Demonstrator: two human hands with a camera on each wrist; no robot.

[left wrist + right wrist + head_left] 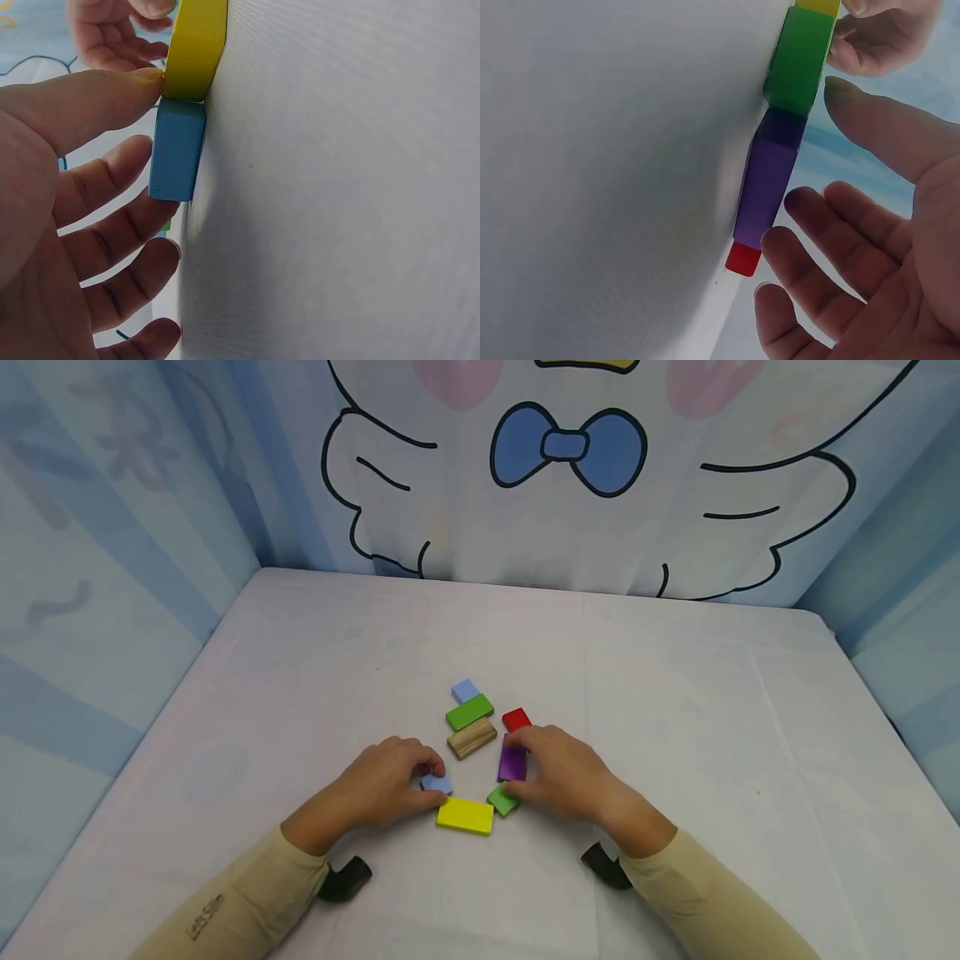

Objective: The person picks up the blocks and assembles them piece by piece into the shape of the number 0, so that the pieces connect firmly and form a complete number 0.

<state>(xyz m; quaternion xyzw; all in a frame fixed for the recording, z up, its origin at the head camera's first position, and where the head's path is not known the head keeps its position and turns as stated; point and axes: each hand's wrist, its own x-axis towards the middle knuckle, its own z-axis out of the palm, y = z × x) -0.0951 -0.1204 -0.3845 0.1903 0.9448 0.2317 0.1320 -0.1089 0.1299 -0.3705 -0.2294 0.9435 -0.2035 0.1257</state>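
Note:
My left hand [386, 781] holds a small light-blue block [436, 784] between thumb and fingers. In the left wrist view its thumb tip lies where this blue block [178, 150] meets a yellow block [196, 49]. My right hand [566, 772] hovers beside a purple block [512, 766], its fingers loosely bent. A small green block [503, 799] lies near the right thumb and meets the yellow block [465, 817]. Beyond the purple block is a red block [516, 719]. The right wrist view shows the right thumb apart from the green block [800, 60].
Behind the hands, a wooden block [472, 739], a longer green block [469, 712] and another light-blue block [465, 690] form a slanted row. All lie on a white-covered table [675, 677]. Patterned curtains [562, 527] stand behind and at both sides.

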